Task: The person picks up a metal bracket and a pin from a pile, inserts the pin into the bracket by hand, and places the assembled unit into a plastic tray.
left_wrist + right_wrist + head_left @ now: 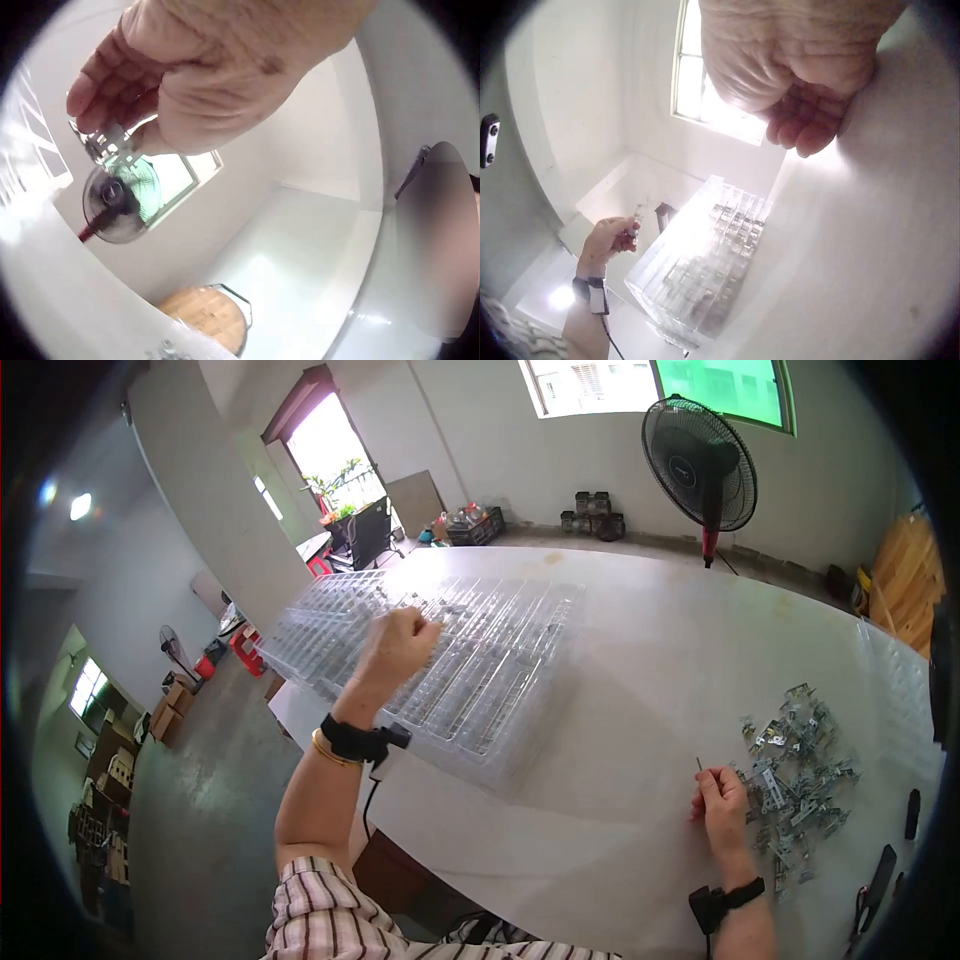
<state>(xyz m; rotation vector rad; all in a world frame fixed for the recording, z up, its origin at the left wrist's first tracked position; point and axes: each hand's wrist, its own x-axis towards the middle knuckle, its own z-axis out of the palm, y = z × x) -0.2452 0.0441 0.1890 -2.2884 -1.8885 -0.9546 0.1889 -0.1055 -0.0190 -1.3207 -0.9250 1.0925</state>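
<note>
My left hand (pixel 398 645) is raised over a stack of clear plastic trays (pixel 520 755), whose long compartments hold many small metal parts. Between its thumb and fingers it pinches a small shiny metal piece with square holes (pixel 111 146), like a bracket or clip. On the right side of the white table, my right hand (pixel 722 800) rests with curled fingers beside a loose pile of metal hardware pieces (pixel 800 785). A thin dark tip (pixel 699 764) sticks up from its thumb and forefinger; the rest of that piece is hidden in the grip.
At the table's right edge lie a black-handled tool (pixel 878 885) and a small black object (pixel 912 815). Another clear tray (pixel 890 670) stands at the far right. A standing fan (pixel 700 465) is behind the white table (pixel 640 660). A cable (pixel 370 810) hangs from the left wrist camera.
</note>
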